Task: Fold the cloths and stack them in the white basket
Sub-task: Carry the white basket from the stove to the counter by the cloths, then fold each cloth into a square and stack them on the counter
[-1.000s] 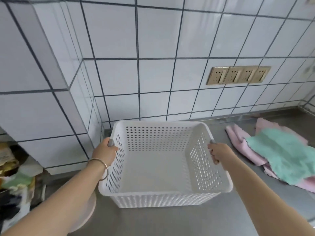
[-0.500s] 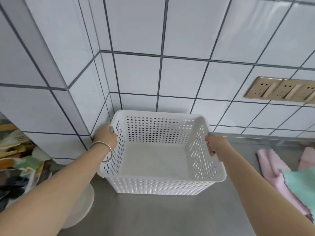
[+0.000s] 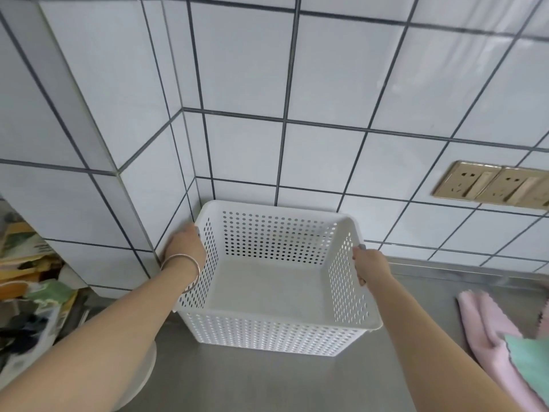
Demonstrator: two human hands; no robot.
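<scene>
The white perforated basket [image 3: 267, 331] stands on the grey counter, close to the corner of the tiled walls, and nothing lies inside it. My left hand [image 3: 185, 248] grips its left rim, a bangle on the wrist. My right hand [image 3: 370, 264] grips the right rim. A pink cloth [image 3: 487, 325] lies unfolded at the right edge of the counter, with a green cloth [image 3: 528, 356] partly on top of it; both are cut off by the frame.
White tiled walls [image 3: 326, 162] meet in a corner just behind the basket. Gold sockets [image 3: 490, 185] are set in the back wall at right. Cluttered items [image 3: 26, 292] sit below the counter's left end, and a white round object [image 3: 139, 373] pokes out under my left arm.
Both hands have pushed the basket back and to the left, toward the wall corner. The view has swung left, so the cloths have slid toward the right edge.
</scene>
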